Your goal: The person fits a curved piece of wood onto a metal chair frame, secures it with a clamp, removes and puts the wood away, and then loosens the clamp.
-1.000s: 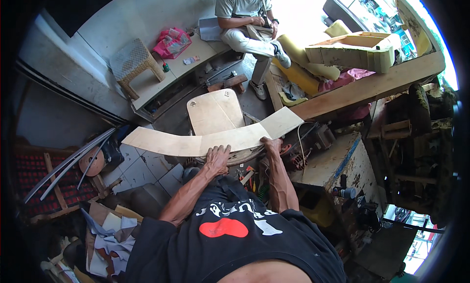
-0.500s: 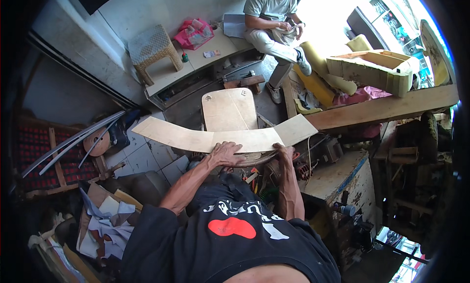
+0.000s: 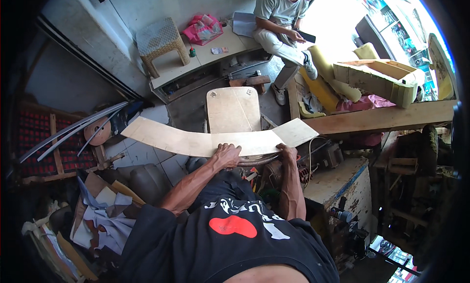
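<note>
A pale curved plywood strip (image 3: 186, 141) lies across the middle of the head view, its right section angled upward. My left hand (image 3: 226, 153) grips its near edge just left of centre, fingers bent on top. My right hand (image 3: 287, 152) holds the same edge farther right, thumb on the face and fingers mostly hidden. Beneath the strip is a dark curved rim (image 3: 257, 160), partly hidden. Directly beyond the strip, a squarish light wooden board (image 3: 232, 109) with rounded corners and small metal plates rests on a frame that is mostly hidden.
A seated person (image 3: 279, 25) holds a dark flat object. A woven stool (image 3: 157, 35) and pink bag (image 3: 200, 30) sit on a ledge (image 3: 235, 45). Foam and wooden parts (image 3: 377, 77) crowd the right, beside a worn cabinet (image 3: 357, 180). Metal strips, a checked frame (image 3: 41, 146) and scraps lie left.
The view has shifted, so the background sits further right. The fingers of my left hand have bent more on the strip. The seated person's hand now holds out a dark flat object.
</note>
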### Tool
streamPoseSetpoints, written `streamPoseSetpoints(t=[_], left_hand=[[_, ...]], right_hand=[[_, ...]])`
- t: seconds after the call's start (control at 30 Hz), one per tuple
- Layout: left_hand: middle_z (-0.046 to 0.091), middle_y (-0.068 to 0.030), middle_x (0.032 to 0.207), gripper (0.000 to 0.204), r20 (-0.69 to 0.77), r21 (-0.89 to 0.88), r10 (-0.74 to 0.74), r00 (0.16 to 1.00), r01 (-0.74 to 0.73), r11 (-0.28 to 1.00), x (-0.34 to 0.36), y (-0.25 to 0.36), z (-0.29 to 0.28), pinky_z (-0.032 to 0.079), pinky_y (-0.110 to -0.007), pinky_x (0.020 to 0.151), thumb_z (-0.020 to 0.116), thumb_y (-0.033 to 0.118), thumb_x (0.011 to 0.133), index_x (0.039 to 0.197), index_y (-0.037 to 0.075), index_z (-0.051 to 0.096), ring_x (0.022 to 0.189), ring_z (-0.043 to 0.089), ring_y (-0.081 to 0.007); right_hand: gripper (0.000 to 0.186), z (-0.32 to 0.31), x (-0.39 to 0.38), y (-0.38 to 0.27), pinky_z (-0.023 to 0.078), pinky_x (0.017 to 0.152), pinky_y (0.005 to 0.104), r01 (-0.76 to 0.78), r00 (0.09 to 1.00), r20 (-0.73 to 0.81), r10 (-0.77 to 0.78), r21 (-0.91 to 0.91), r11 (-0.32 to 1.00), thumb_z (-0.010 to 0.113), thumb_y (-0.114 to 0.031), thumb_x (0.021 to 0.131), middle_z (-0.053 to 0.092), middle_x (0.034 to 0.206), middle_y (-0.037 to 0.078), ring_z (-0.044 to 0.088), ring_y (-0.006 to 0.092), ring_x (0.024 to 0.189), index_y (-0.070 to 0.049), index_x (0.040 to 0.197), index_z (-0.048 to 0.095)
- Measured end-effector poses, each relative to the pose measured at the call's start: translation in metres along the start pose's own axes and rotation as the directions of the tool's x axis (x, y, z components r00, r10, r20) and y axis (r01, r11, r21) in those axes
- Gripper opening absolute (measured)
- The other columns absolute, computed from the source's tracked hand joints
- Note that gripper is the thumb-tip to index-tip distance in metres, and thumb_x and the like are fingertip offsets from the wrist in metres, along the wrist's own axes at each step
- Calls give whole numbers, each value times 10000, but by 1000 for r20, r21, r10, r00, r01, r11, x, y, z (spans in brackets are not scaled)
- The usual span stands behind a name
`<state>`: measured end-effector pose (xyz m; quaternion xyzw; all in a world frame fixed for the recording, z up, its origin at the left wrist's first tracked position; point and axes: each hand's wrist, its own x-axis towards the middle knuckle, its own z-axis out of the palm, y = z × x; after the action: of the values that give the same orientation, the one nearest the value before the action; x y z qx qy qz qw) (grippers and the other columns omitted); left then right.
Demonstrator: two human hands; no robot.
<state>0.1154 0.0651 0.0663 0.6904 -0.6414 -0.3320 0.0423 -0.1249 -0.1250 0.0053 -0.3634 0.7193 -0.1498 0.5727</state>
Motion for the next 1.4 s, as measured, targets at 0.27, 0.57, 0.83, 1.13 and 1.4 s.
streamPoseSetpoints(t=[0.27,0.57,0.83,1.13,1.4], left_hand=[[571,-189,1130,647,-137,172,-12,991,36,984,-10,14,13,394,-575,886,760,286,650,1217,57,549,1069,548,-358],[591,-196,1044,564,-173,63,14,985,-3,998,-3,6,38,492,-498,802,693,138,610,1139,21,536,971,595,-367],[633,-217,937,424,-191,84,102,976,-87,993,2,4,35,534,-439,720,677,88,619,1018,-6,568,852,642,-373],[631,-185,906,392,-220,76,132,967,-118,990,13,-2,50,523,-453,674,686,106,586,952,24,573,827,646,-344],[647,-159,841,351,-259,103,153,954,-130,986,7,-5,52,512,-446,618,705,134,600,924,54,594,745,658,-333]], right_hand=[[959,0,13,7,515,785,397,62,995,-74,-71,-124,990,830,-96,565,556,1137,261,604,316,951,222,1247,237],[728,-2,18,9,428,949,326,248,969,82,-235,-253,935,812,-211,560,568,1202,252,594,348,1010,135,1138,535],[769,-6,58,28,413,976,316,210,975,-5,-221,-297,931,803,-233,565,588,1185,243,571,343,1076,144,1174,522],[504,-3,72,37,508,710,370,204,946,-186,-264,-290,935,764,-44,611,654,968,127,617,242,809,64,1081,616],[799,5,10,4,513,753,365,113,966,-196,-171,-277,954,800,-91,560,589,1092,194,612,262,853,155,1212,409]])
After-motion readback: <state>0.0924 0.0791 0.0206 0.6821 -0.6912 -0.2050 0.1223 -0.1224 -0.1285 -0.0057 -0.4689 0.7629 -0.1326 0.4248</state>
